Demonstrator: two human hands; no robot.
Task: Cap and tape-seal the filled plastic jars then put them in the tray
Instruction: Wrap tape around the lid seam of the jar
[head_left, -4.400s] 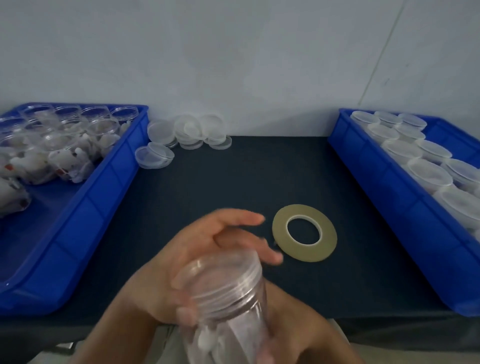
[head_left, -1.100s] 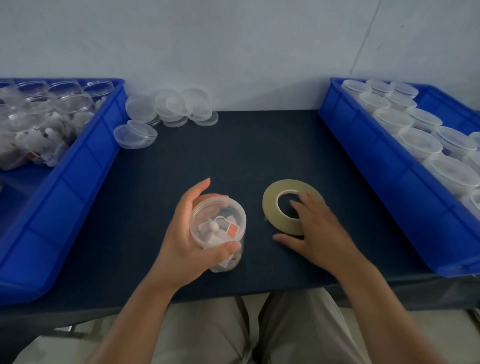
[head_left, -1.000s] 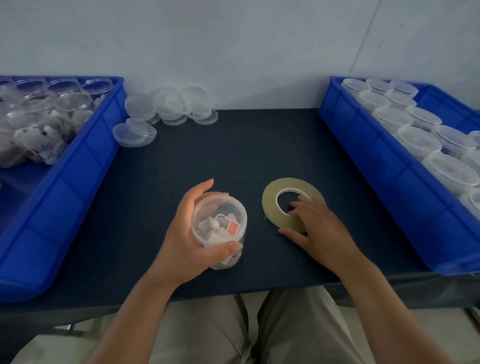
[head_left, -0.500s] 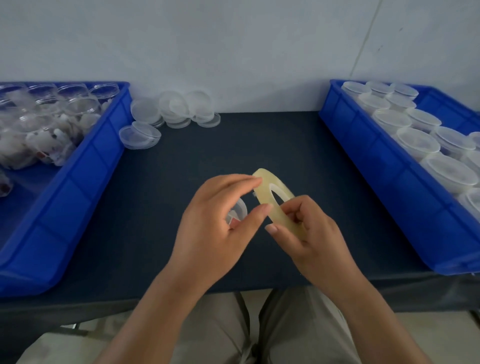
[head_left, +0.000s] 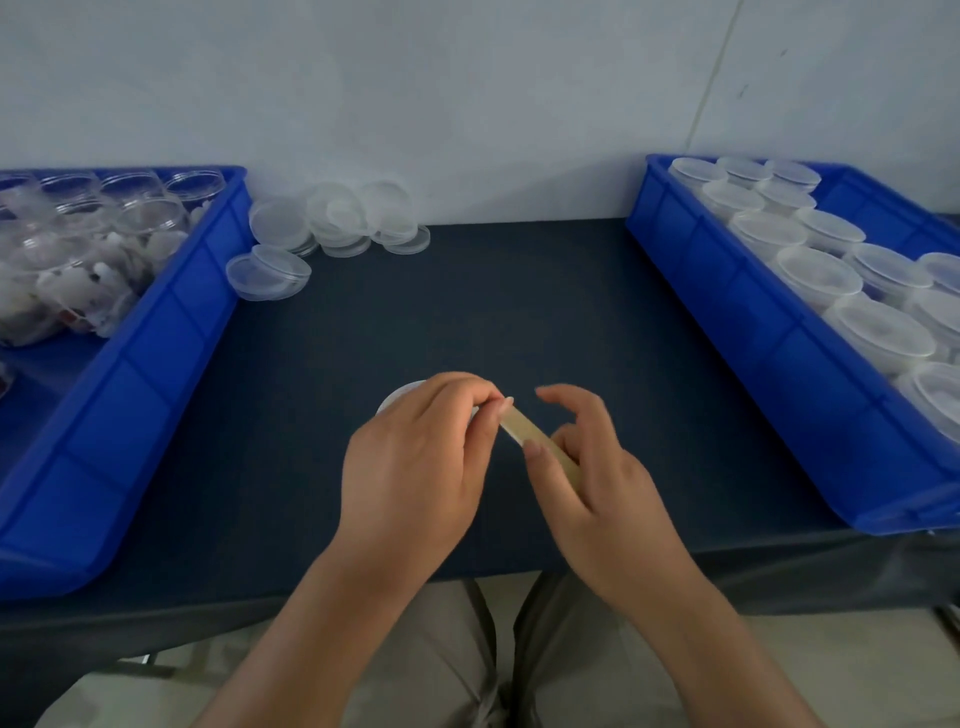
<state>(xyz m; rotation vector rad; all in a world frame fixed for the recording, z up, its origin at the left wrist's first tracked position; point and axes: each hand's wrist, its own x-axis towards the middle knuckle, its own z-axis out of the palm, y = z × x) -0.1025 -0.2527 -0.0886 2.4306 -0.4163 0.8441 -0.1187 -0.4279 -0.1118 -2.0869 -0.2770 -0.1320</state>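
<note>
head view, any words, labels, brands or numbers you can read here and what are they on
No text can be read anywhere in this view.
Tape roll: no print shows on its visible side.
Filled jars in the left tray: small red patches inside, too blurred to read.
Capped jars in the right tray: lids look blank.
Loose lids: look blank.

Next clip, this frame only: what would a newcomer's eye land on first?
At the front centre of the dark table, the right hand holds a yellowish tape roll edge-on while the left hand pinches its upper end, with a jar mostly hidden behind the left hand. Next come the blue trays: the right tray packed with lidded jars, the left tray holding open filled jars. Loose clear lids lie by the wall.
</note>
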